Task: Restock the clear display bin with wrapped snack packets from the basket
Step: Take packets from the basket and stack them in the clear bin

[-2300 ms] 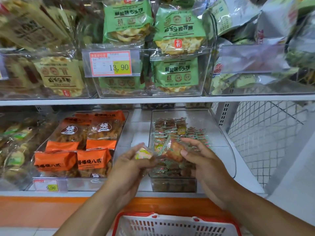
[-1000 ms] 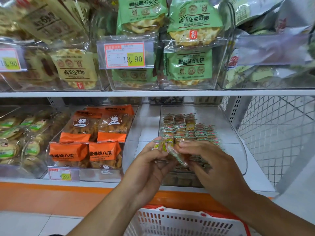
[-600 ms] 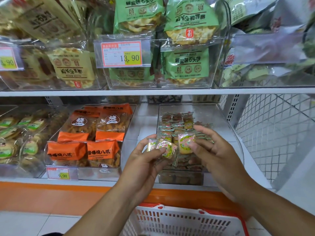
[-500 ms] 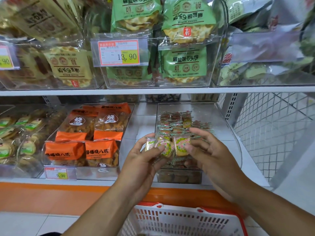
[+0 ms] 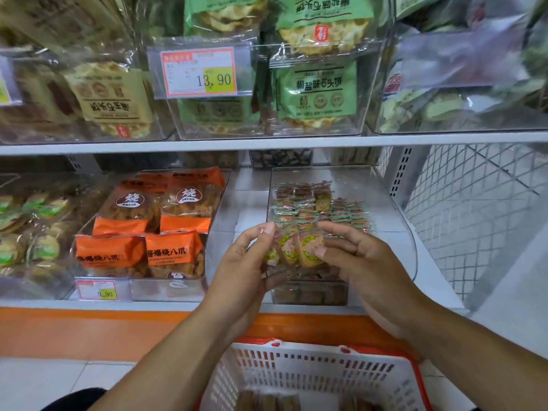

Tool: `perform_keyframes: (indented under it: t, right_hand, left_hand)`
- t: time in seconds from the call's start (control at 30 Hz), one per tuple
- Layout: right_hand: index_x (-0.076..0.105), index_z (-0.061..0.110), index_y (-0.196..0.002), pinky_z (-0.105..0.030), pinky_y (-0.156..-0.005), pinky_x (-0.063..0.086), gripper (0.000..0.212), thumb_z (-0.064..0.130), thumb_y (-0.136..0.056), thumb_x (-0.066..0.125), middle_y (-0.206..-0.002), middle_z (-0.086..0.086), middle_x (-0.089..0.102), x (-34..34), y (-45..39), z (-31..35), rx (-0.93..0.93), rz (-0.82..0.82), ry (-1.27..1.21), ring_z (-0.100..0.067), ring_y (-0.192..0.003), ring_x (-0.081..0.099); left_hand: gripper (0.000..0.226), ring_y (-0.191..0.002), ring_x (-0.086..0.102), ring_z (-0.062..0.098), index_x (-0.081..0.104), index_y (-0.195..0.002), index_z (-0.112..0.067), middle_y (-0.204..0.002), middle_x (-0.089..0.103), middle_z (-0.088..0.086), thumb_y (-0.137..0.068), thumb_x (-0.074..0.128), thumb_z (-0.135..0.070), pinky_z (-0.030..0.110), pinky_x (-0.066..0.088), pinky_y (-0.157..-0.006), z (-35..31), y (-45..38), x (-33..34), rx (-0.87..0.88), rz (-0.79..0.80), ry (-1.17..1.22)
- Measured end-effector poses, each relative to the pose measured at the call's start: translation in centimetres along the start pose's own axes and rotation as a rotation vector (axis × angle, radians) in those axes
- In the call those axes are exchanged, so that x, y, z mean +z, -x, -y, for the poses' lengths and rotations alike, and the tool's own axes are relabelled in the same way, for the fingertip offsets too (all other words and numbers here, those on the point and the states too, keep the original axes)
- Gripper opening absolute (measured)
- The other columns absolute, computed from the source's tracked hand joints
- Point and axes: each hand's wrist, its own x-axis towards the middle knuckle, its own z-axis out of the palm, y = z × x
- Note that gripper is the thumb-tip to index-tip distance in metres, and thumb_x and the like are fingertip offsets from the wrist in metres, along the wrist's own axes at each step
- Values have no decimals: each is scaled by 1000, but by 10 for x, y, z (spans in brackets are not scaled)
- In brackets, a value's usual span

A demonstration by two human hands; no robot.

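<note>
Both hands pinch a fanned row of snack packets (image 5: 296,247), left hand (image 5: 237,271) at left end, right hand (image 5: 360,262) at right, held upright just in front of the clear bin (image 5: 385,203), which lies directly beyond; basket (image 5: 311,372) below.

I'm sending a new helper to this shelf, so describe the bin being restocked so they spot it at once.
On the lower white shelf, right of the bin of orange bags, stands the clear display bin, next to the wire mesh panel. Unlike its neighbours, it holds rows of tiny wrapped snack packets, not large bags.
</note>
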Motion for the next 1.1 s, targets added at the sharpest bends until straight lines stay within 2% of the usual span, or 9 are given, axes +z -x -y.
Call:
perform_keyframes:
  t: [0.23, 0.4, 0.47, 0.57, 0.67, 0.8, 0.93, 1.03, 1.1]
  right_hand:
    - [67, 18, -124, -31, -92, 54, 39, -2, -90, 66, -111, -2, 77, -1, -3, -1, 59, 79, -58, -18, -108, 72]
    - [77, 34, -109, -26, -80, 58, 40, 0, -92, 64, -102, 4, 77, -2, -3, -1, 34, 113, -56, -18, -101, 74]
    - [76, 36, -111, -32, -85, 58, 39, 3, -94, 62, -108, 5, 75, -4, -3, 3, 4, 145, -9, -18, -105, 72]
    - [75, 26, -113, -37, -81, 60, 34, 2, -91, 66, -120, -5, 71, -10, -5, 12, -9, 230, -30, -27, -107, 72]
    - [71, 25, -108, -30, -69, 58, 40, 0, -78, 80, -107, -10, 73, -18, -8, 19, -9, 242, 35, -26, -94, 71]
    - [68, 18, -112, -36, -87, 59, 53, -2, -66, 88, -112, -8, 73, -22, -11, 17, 95, 232, 183, -19, -105, 71]
    - [69, 16, -122, -31, -86, 58, 59, 3, -67, 85, -119, -6, 73, -20, -7, 12, 153, 319, 186, -21, -110, 71]
    - [71, 14, -121, -27, -80, 58, 55, 1, -69, 83, -114, -9, 75, -18, -6, 12, 152, 306, 145, -22, -107, 72]
    - [70, 15, -122, -26, -86, 57, 55, 5, -70, 83, -114, -7, 75, -18, -6, 15, 123, 289, 181, -21, -110, 70]
  left_hand:
    - [65, -94, 76, 22, 58, -131, -20, -111, 77, 8, -71, 79, -11, 27, 60, -73, 0, 0, -8, 11, 109, 21]
    - [51, -91, 75, 23, 62, -127, -18, -112, 76, 12, -78, 75, -12, 40, 60, -86, 1, -4, -11, 17, 71, 21]
    - [46, -93, 74, 23, 64, -125, -19, -112, 76, 10, -80, 74, -16, 43, 56, -89, 1, -3, -12, 14, 64, -15]
    - [44, -90, 75, 20, 67, -119, -21, -108, 77, 7, -76, 76, -22, 38, 60, -78, 1, -1, -12, 13, 71, -38]
    - [30, -91, 75, 24, 72, -111, -28, -106, 77, 6, -84, 75, -15, 38, 61, -76, 3, 0, -14, 41, 53, -113]
    - [31, -95, 76, 26, 71, -112, -31, -110, 77, 5, -84, 77, -17, 36, 61, -76, 4, 1, -12, 68, 111, -225]
    - [40, -95, 75, 25, 64, -125, -25, -110, 76, 5, -88, 75, -18, 33, 61, -73, 8, 3, -8, 43, 165, -268]
    - [28, -102, 73, 32, 66, -125, -23, -116, 74, 12, -97, 60, -24, 39, 61, -77, 7, 4, -4, -40, 123, -148]
    - [29, -109, 69, 38, 68, -121, -18, -122, 71, 18, -99, 52, -28, 42, 61, -78, 4, 5, -3, -100, 122, 31]
